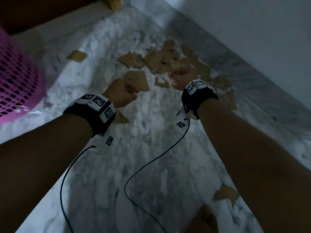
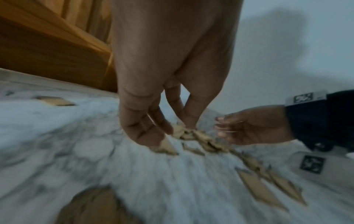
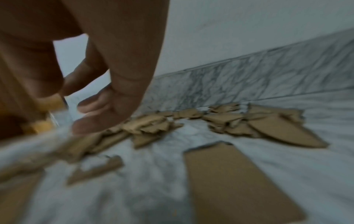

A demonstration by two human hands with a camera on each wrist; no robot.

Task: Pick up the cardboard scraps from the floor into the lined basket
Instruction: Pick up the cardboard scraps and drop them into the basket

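Observation:
Torn brown cardboard scraps [image 1: 161, 61] lie in a loose pile on the marble floor by the wall. My left hand [image 1: 124, 91] hovers low over a larger scrap [image 1: 138, 79]. In the left wrist view its fingers [image 2: 145, 131] hang relaxed, their tips close to a small scrap [image 2: 168, 147], holding nothing. My right hand [image 1: 181, 71] is over the middle of the pile. In the right wrist view it [image 3: 91, 109] has loosely curled, empty fingers above the scrap pile [image 3: 149, 127]. The pink mesh basket [image 1: 15, 78], with a clear plastic liner at its rim, stands at far left.
A wall with a marble skirting [image 3: 268, 72] runs along the right. Wooden furniture [image 2: 47, 53] stands behind the left hand. Single scraps lie apart from the pile [image 1: 77, 56], [image 1: 226, 193], and a big flat piece [image 3: 235, 178]. Two thin black cables [image 1: 151, 158] hang from the wrists.

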